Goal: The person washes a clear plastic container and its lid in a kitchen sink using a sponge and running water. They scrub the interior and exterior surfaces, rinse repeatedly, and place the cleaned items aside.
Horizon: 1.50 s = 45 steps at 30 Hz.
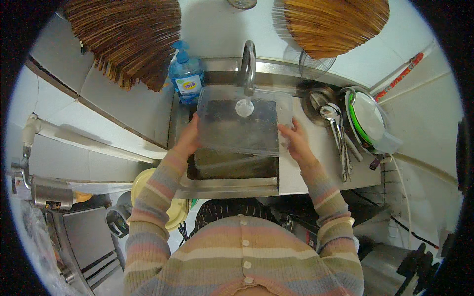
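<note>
My left hand grips the left side of a clear plastic tub, and my right hand holds its right side. The tub is over the basin of a stainless steel sink, beneath a curved metal faucet. Water from the faucet lands in the tub, making a white round splash. A blue pump bottle stands at the sink's back left corner. Whether anything lies under the tub in the basin cannot be told.
Ladles and other metal utensils lie on the white counter board at right, beside stacked bowls with a green-rimmed one. Two straw brooms hang at the back wall. A yellow round basin is below, left of the sink.
</note>
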Each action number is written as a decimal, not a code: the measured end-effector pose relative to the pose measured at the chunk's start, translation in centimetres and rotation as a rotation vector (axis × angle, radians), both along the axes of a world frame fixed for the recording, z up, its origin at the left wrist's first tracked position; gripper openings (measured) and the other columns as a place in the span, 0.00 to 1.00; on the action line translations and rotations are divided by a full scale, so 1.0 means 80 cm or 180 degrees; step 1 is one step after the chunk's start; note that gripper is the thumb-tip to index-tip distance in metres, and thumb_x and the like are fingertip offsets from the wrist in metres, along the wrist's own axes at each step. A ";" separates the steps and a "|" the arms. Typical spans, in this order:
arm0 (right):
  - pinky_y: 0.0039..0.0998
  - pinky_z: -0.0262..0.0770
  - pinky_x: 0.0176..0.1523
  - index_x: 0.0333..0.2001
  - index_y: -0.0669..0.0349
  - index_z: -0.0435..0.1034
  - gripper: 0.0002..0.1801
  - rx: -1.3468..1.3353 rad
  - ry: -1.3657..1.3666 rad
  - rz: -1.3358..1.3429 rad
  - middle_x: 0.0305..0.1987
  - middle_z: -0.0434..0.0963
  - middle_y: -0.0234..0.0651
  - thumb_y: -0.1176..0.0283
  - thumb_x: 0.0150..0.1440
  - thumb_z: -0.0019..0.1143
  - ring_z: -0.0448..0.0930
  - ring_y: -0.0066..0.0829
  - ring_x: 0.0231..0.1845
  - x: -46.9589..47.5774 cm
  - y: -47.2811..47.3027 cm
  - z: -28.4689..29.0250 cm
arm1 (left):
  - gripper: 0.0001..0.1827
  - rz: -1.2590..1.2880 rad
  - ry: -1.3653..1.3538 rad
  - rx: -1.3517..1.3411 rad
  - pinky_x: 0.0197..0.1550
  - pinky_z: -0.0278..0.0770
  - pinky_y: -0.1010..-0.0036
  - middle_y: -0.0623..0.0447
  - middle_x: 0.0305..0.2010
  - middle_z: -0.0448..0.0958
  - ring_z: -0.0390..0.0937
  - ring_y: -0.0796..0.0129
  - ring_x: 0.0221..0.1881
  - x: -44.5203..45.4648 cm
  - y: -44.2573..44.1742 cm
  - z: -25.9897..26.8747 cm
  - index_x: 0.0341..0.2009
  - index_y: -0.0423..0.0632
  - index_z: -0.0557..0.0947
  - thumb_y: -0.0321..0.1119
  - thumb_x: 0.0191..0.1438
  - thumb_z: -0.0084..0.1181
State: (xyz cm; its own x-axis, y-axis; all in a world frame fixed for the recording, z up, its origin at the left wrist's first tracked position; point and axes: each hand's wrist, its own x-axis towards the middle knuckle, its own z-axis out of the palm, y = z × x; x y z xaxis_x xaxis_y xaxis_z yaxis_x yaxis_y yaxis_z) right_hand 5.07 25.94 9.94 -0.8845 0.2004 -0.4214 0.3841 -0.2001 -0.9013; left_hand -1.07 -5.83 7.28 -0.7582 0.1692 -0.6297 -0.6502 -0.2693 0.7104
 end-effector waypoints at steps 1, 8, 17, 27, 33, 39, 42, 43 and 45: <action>0.34 0.59 0.53 0.61 0.60 0.45 0.47 -0.0198 0.0177 0.0117 0.54 0.60 0.38 0.64 0.42 0.64 0.63 0.33 0.52 -0.003 -0.008 -0.003 | 0.39 0.0094 0.0021 -0.0045 0.57 0.48 0.47 0.50 0.63 0.53 0.51 0.57 0.62 0.000 -0.003 0.005 0.60 0.49 0.57 0.63 0.52 0.39; 0.37 0.67 0.50 0.63 0.57 0.39 0.49 -0.0658 0.0389 0.0560 0.55 0.61 0.39 0.70 0.44 0.62 0.67 0.36 0.52 -0.012 -0.015 -0.015 | 0.37 -0.0198 0.0800 -0.0346 0.60 0.49 0.61 0.51 0.64 0.52 0.49 0.64 0.63 -0.013 -0.039 -0.035 0.61 0.47 0.54 0.57 0.55 0.41; 0.35 0.60 0.57 0.64 0.56 0.38 0.56 0.1166 0.1043 0.0788 0.61 0.53 0.41 0.74 0.36 0.67 0.61 0.38 0.57 0.017 0.009 0.016 | 0.49 -0.0520 -0.0019 0.0643 0.62 0.37 0.49 0.47 0.66 0.46 0.41 0.55 0.66 0.002 -0.014 -0.081 0.62 0.47 0.51 0.73 0.47 0.28; 0.43 0.45 0.65 0.64 0.55 0.37 0.61 0.3240 0.2936 0.1577 0.62 0.46 0.49 0.70 0.31 0.71 0.54 0.46 0.62 0.055 -0.010 0.021 | 0.54 -0.0815 -0.0496 0.2162 0.59 0.45 0.47 0.40 0.59 0.57 0.57 0.49 0.58 -0.013 -0.069 -0.066 0.59 0.45 0.57 0.78 0.40 0.33; 0.52 0.43 0.64 0.46 0.57 0.61 0.28 0.3775 0.4597 0.2297 0.52 0.63 0.41 0.70 0.40 0.64 0.56 0.49 0.62 0.049 0.014 0.007 | 0.46 -0.1243 -0.0478 0.2564 0.55 0.56 0.48 0.39 0.54 0.63 0.63 0.44 0.53 -0.006 -0.089 -0.043 0.59 0.49 0.58 0.68 0.43 0.46; 0.49 0.49 0.63 0.47 0.57 0.63 0.28 0.3605 0.4128 0.2399 0.49 0.67 0.37 0.66 0.42 0.63 0.61 0.44 0.59 0.041 0.038 0.006 | 0.41 -0.1086 0.0500 0.2681 0.51 0.64 0.53 0.44 0.56 0.61 0.65 0.46 0.51 0.010 -0.089 -0.036 0.60 0.56 0.55 0.51 0.43 0.55; 0.47 0.50 0.63 0.50 0.57 0.63 0.29 0.3767 0.2863 0.2411 0.51 0.67 0.40 0.70 0.42 0.61 0.63 0.42 0.58 0.047 0.032 0.028 | 0.44 -0.0696 0.0942 0.2288 0.47 0.68 0.60 0.47 0.57 0.60 0.65 0.51 0.52 0.021 -0.094 -0.030 0.62 0.57 0.53 0.46 0.40 0.58; 0.47 0.51 0.63 0.51 0.58 0.62 0.29 0.3997 0.3070 0.2436 0.52 0.66 0.41 0.72 0.42 0.60 0.63 0.42 0.58 0.045 0.034 0.033 | 0.46 -0.0534 0.1050 0.2067 0.46 0.69 0.62 0.48 0.58 0.59 0.65 0.52 0.52 0.026 -0.096 -0.028 0.62 0.57 0.52 0.44 0.39 0.60; 0.47 0.52 0.63 0.52 0.60 0.61 0.30 0.4450 0.3506 0.2483 0.54 0.65 0.42 0.75 0.42 0.57 0.63 0.42 0.58 0.032 0.040 0.044 | 0.47 -0.0187 0.1197 0.1673 0.46 0.69 0.65 0.49 0.59 0.58 0.65 0.55 0.52 0.036 -0.092 -0.027 0.62 0.57 0.52 0.42 0.37 0.61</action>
